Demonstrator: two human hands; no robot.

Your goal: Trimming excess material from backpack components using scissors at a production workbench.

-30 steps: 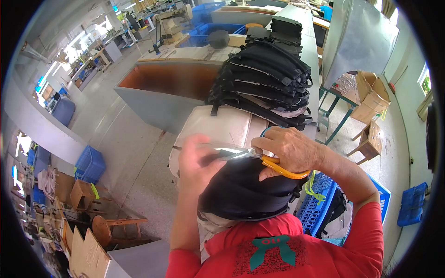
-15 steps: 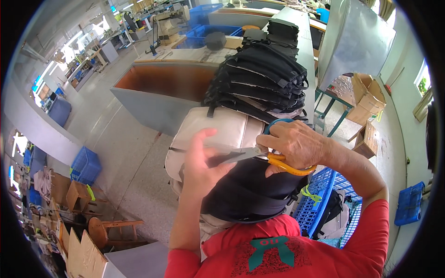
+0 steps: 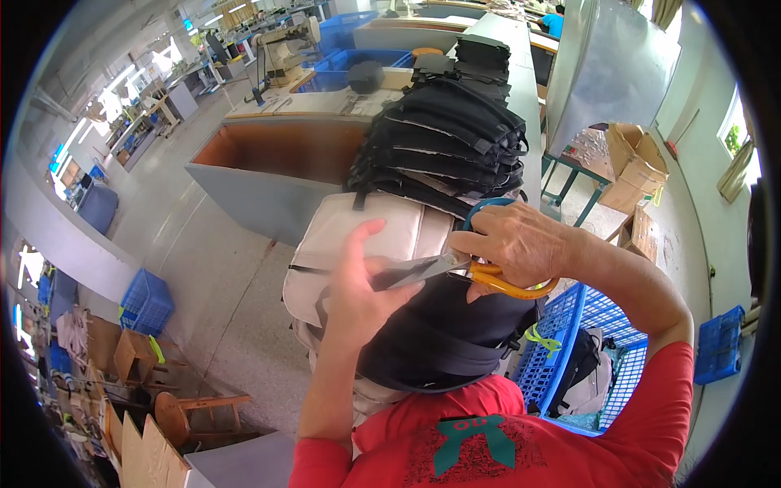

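In front of me lies a bag piece with a cream padded panel (image 3: 358, 228) and a black fabric part (image 3: 439, 333) nearer my body. My right hand (image 3: 517, 248) is closed round a pair of scissors (image 3: 508, 282) with an orange handle loop; a teal loop shows by its fingers. The blades point left, slightly parted, over the bag piece. At their tips is my left hand (image 3: 355, 289), with forefinger raised and thumb stretched apart. Its other fingers are partly hidden behind the blades.
Just beyond rises a stack of black bag pieces with straps (image 3: 455, 134). A grey-sided, brown-lined trough (image 3: 268, 191) stands at left. A blue crate (image 3: 561, 350) holding bags sits by my right elbow. Farther off are a cardboard box (image 3: 639, 171) and a wooden stool (image 3: 183, 415).
The view has shifted slightly, moving the background a little left. My right elbow sits a bit farther out. Both hands keep nearly the same pose, the scissors still in the right.
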